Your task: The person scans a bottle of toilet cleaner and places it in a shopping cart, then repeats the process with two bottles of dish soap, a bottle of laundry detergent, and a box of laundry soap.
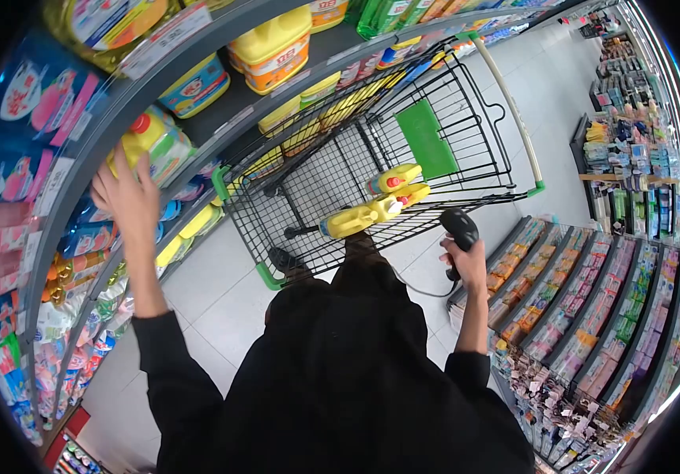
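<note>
Three yellow bottles (353, 222) sit bunched in the shopping cart (300, 180), approx. 12 o'clock from the torso, against the side nearest the body; prob. dropped there b/c that side is the easiest reach, tho whether they lie flat or lean I can't tell. Another bottle w/ a red cap (167, 152) is at 10 o'clock on the shelf (197, 155), left hand (129, 192) on it, arm stretched out, fingers spread over its near side; can't tell if the grip is firm or just a touch. Right hand (472, 267), 2 o'clock, is closed round the grip of a black scanner (461, 227), head up, prob. held that way so it's ready to aim & clear of the cart; its cable (427, 293) loops back toward the body. Cart stands v. close to the shelf, prob. so the carry is short, w/ a green panel (427, 141) inside & its handle (506, 103) at 1 o'clock. Shelf curves from 8 to 12 o'clock (fisheye view, prob.), w/ price tags along the edge & big yellow tubs (275, 54) at 12. Underfoot, pale floor tiles (212, 306). At 3 o'clock, a rack of small packs (573, 304) in slanted rows; farther off at 2, hanging goods (632, 146) etc. under strip lights.
</note>
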Demonstrator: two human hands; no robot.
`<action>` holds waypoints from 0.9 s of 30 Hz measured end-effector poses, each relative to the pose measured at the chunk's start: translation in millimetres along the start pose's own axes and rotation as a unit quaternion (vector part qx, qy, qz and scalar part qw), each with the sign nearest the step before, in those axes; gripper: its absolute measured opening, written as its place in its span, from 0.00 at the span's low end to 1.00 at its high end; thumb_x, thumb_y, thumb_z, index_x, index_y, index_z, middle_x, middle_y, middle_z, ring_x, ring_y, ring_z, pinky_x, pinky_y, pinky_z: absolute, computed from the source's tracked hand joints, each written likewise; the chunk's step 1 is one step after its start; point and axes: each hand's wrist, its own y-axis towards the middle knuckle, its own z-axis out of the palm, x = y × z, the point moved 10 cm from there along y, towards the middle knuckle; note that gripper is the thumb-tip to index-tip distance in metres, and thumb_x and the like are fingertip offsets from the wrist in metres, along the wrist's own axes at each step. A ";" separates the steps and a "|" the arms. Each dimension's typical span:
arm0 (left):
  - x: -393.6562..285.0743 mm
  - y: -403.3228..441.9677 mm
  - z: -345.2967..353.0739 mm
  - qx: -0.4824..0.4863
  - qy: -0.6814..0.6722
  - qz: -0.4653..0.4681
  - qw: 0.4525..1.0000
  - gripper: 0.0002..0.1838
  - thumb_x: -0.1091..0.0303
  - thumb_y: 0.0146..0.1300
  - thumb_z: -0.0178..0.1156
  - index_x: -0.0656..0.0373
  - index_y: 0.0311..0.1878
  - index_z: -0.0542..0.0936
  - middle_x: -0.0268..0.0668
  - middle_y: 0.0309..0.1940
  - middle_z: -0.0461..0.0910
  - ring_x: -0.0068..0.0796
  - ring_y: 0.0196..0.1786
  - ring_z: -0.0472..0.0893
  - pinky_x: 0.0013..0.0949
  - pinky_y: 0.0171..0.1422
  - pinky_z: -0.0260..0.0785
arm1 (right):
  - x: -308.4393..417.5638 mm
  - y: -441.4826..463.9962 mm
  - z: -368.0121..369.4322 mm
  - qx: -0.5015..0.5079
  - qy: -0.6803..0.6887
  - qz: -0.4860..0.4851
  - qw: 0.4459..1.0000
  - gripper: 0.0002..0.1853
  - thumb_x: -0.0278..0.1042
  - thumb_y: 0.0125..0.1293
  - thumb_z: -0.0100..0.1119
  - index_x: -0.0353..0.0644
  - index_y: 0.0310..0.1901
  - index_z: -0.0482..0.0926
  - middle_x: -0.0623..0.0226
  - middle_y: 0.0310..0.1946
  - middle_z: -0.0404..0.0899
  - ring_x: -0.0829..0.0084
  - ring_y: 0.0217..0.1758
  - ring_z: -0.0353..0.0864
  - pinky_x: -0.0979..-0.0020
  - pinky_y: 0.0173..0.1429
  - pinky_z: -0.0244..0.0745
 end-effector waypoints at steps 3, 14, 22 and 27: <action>-99.0 -53.8 5.4 0.011 -0.215 0.084 0.973 0.22 0.69 0.55 0.67 0.57 0.55 0.78 0.46 0.54 0.78 0.47 0.61 0.73 0.50 0.65 0.60 | -30.3 0.1 -11.3 -0.036 0.137 0.038 0.989 0.04 0.22 0.59 0.58 0.33 0.35 0.79 0.63 0.27 0.81 0.76 0.22 0.81 0.78 0.24 0.72; -333.5 -354.9 271.0 0.591 -0.233 0.101 0.766 0.23 0.62 0.57 0.60 0.53 0.58 0.76 0.45 0.57 0.74 0.48 0.61 0.73 0.55 0.64 0.63 | -7.5 77.6 -21.7 0.049 0.107 -0.046 0.992 0.08 0.31 0.58 0.68 0.37 0.30 0.79 0.73 0.20 0.76 0.81 0.21 0.72 0.74 0.26 0.67; -329.5 -354.8 255.1 0.665 -0.139 0.011 0.733 0.24 0.50 0.59 0.59 0.54 0.54 0.80 0.48 0.56 0.78 0.46 0.62 0.75 0.55 0.67 0.58 | 7.0 105.0 -28.2 0.155 -0.018 -0.032 0.987 0.11 0.37 0.58 0.68 0.37 0.31 0.79 0.73 0.20 0.77 0.80 0.23 0.75 0.73 0.28 0.69; -301.1 -315.8 212.6 0.563 -0.189 -0.060 0.802 0.21 0.50 0.58 0.60 0.54 0.47 0.83 0.48 0.41 0.84 0.46 0.53 0.80 0.48 0.62 0.60 | 21.5 114.3 -12.0 0.228 0.045 -0.038 0.972 0.07 0.31 0.58 0.66 0.38 0.33 0.79 0.72 0.22 0.77 0.81 0.24 0.75 0.75 0.29 0.69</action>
